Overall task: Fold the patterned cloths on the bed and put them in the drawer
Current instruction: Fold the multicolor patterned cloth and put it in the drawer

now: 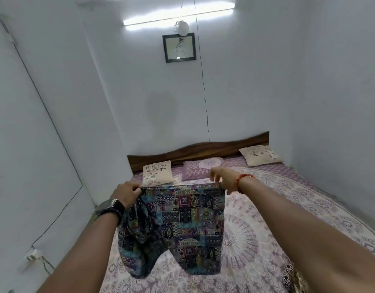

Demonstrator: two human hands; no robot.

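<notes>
Walls [256, 81]: you face plain white plaster on 3 sides.
Light [178, 16]: 1 lit tube runs across the far wall, high up.
Picture [179, 47]: you see a dark frame just under the tube, with a thin wire [203, 81] hanging beside it.
Headboard [199, 150]: dark wood, wavy top, against the far wall.
Sheet [267, 208]: mauve and white mandala print.
Pillows: 2 cream ones with lettering, left [157, 172] and right [260, 155]; 1 mauve [200, 169] between them.
Cable [51, 123]: a dark line runs down your left wall.

bed [267, 208] cut off at lower edge, brown patterned cloth [296, 278] mostly hidden behind right arm
</notes>
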